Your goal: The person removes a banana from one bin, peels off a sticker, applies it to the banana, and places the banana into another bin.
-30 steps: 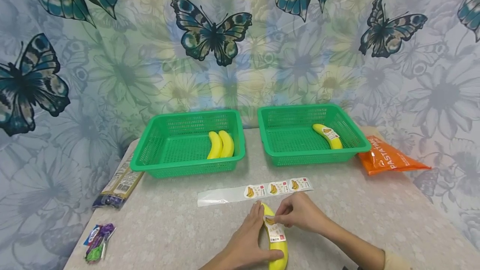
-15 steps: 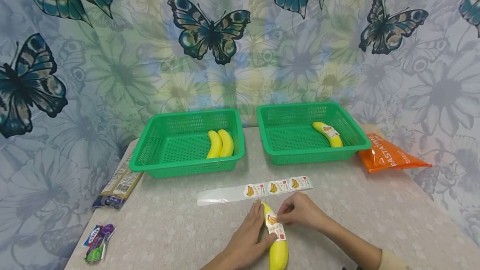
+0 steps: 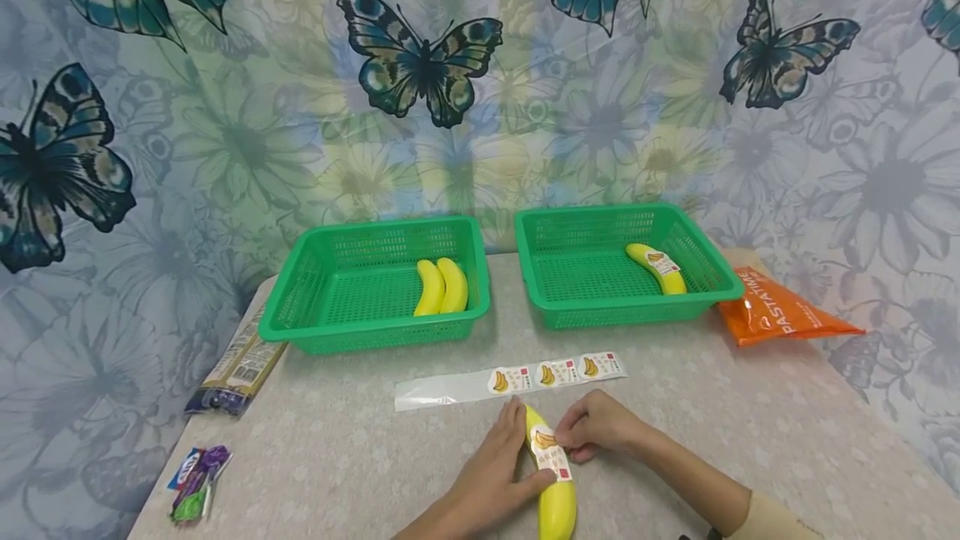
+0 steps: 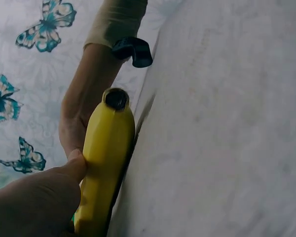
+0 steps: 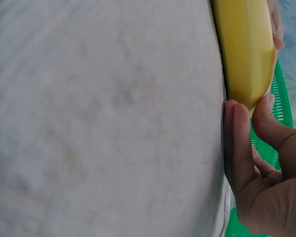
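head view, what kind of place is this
Probably a makeshift tabletop set for fruit labelling, not a shop: a butterfly-print cloth backdrop, two green plastic mesh baskets holding yellow bananas, and a strip of banana stickers on the speckled table.

This looks like a makeshift home work corner rather than a shop or lab. A pale cloth printed with flowers and large teal butterflies (image 3: 420, 57) hangs as the backdrop behind a small counter (image 3: 750, 415) under a light patterned cover. Two green plastic mesh baskets (image 3: 300, 307) stand at its far side, with an orange snack packet (image 3: 780, 311) at the right and sweet wrappers (image 3: 195, 482) near left.
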### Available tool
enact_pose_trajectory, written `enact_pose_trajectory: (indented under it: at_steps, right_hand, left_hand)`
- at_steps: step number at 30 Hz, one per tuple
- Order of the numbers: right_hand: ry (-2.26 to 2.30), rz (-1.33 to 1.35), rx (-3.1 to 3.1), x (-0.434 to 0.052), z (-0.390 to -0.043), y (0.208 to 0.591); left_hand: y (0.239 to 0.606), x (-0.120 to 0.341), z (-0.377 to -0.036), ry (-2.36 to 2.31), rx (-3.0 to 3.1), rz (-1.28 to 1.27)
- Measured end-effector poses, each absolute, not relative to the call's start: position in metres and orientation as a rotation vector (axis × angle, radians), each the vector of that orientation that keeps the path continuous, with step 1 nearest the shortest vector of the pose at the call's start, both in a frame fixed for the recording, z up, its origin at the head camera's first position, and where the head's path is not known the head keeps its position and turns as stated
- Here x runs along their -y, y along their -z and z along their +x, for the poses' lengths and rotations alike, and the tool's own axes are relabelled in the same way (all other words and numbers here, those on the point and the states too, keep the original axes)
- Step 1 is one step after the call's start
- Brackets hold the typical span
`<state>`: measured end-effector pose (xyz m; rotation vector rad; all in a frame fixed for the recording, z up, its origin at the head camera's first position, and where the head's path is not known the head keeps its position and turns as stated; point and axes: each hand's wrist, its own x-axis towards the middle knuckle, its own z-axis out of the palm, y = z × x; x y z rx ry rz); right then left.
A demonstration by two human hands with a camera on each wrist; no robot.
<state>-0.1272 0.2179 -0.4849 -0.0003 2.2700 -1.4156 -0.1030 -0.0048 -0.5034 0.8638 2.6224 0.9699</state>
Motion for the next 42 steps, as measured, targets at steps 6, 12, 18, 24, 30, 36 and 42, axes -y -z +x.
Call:
enact_pose_trajectory:
  at_steps: [6,12,18,24,30,36,42]
  right_hand:
    - [1.508,-0.061,-2.171,-0.217,-0.127,0.481]
    - [1.551,-0.074,-2.151,-0.214,-0.126,0.481]
    - [1.538,-0.074,-2.211,-0.212,-0.125,0.482]
    - [1.545,-0.071,-2.225,-0.21,-0.125,0.483]
    - [1.498,-0.053,-2.228,-0.21,-0.124,0.48]
    - [1.391,-0.05,-2.228,-0.209,-0.122,0.47]
    - [1.196,-0.002,-2.372,-0.199,-0.117,0.463]
  left_hand:
    - [0.5,0.005,-0.117,-0.989,-2.596,0.809]
    - [0.496,0.002,-0.127,-1.014,-2.666,0.789]
    - [0.496,-0.001,-0.132,-1.051,-2.783,0.815]
    - [0.495,-0.001,-0.135,-1.069,-2.808,0.813]
    - [0.496,0.0,-0.139,-1.067,-2.811,0.847]
    - [0.498,0.005,-0.142,-1.064,-2.791,0.877]
    - [0.498,0.01,-0.142,-1.065,-2.696,0.892]
